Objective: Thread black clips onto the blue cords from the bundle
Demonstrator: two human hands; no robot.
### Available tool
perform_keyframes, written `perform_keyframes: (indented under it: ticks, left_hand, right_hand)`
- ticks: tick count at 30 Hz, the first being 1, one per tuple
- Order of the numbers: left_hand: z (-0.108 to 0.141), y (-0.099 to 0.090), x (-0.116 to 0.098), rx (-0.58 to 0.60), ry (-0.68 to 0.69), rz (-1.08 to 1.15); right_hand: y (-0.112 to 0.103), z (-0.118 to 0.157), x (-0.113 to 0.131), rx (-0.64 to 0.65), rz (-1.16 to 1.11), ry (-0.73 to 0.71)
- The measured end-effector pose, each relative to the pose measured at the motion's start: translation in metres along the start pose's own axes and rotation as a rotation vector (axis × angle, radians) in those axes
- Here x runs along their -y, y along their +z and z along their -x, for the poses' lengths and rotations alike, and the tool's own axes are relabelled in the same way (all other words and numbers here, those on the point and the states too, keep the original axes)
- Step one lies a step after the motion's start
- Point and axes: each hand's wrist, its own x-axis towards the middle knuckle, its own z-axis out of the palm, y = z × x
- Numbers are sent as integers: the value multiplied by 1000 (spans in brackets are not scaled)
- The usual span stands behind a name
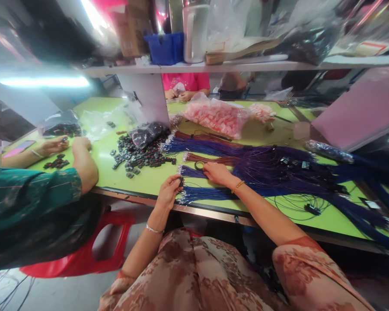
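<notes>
Between the thumb and fingers of my left hand (170,190) is a small black connector housing (181,181), just above the table's front edge. My right hand (218,173) lies over the laid-out wires with its fingertips drawn together; what they grip is hard to make out. A dark ring-shaped piece (199,165) shows at those fingertips. Bundles of blue wires (207,194) with silvery terminal ends (183,196) run rightward beside both hands, and a brown wire bundle (197,158) lies behind them. Left of my hands spreads a pile of black connector housings (139,153).
A co-worker's hands (56,146) handle small black parts at the left. Behind the wires sits a clear bag of pink-orange pieces (215,114). A shelf (233,65) with a blue bin (165,48) crosses above the table. A red stool (116,242) stands below, left.
</notes>
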Motion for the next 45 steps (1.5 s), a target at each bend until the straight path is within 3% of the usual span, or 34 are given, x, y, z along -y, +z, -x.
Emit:
perform_keyframes:
  ticks: [5,9,14,20,27,34,45]
  left_hand:
    - [2,0,0,-7,-20,1]
    - [3,1,-1,-3,-27,16]
    - [2,5,2,-3,-33,44]
    - [1,13,8,0,-15,109]
    - [-2,19,10,-3,-19,175]
    - [-6,23,14,21,-83,233]
    - [-7,23,15,39,-95,224]
  right_hand:
    - [3,-1,-3,-1,50,-49]
    - [5,1,-7,-100,57,-84]
    - [1,-2,2,-247,-231,-109]
    - [-9,-15,43,-371,-597,-232]
    - [-9,3,56,-331,-809,-196]
    - [0,13,53,-304,-694,-69]
    - [-5,20,60,-272,-574,-61]
